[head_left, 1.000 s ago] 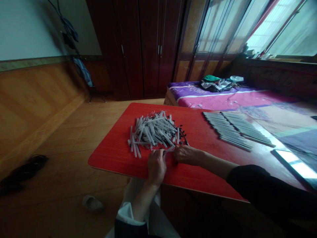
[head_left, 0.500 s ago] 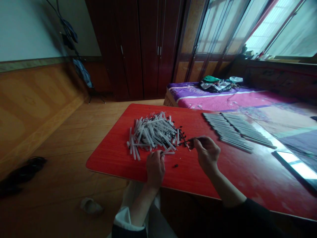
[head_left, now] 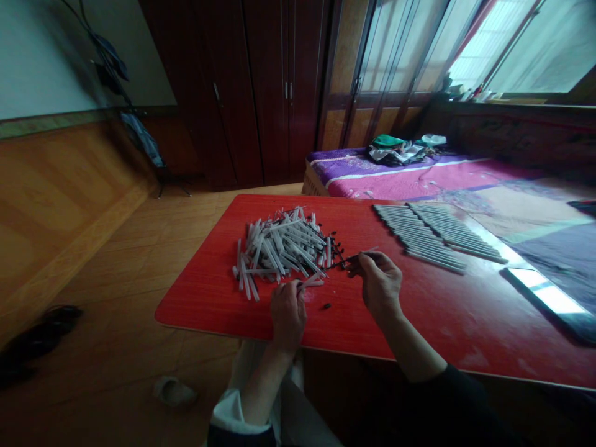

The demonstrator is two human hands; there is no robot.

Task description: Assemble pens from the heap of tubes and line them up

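Observation:
My left hand [head_left: 287, 316] is closed at the near edge of a loose pile, its fingertips pinching a translucent white plastic tube [head_left: 311, 280] that points up and right. To its right, my right hand [head_left: 380, 287] is closed in a pinch on a thin dark rod [head_left: 339, 262], which sticks out leftward towards the pile's edge. A thin pale end shows above those fingers. The pile [head_left: 284, 243] mixes many white tubes with black pieces; small black-tipped parts [head_left: 338, 243] spill at its right side. A small black piece [head_left: 327, 306] lies between my hands.
Two neat rows of grey-white sticks with dark ends, a left row [head_left: 421, 241] and a right row [head_left: 459, 234], lie on the red table [head_left: 200, 292]. A smartphone [head_left: 549, 301] rests near the right edge. Behind is a bed [head_left: 400, 183] with clothes.
The camera view has shifted slightly, moving the table and bed leftward. A pale thin end now shows above my right fingers. My left hand keeps its pinch on the tube.

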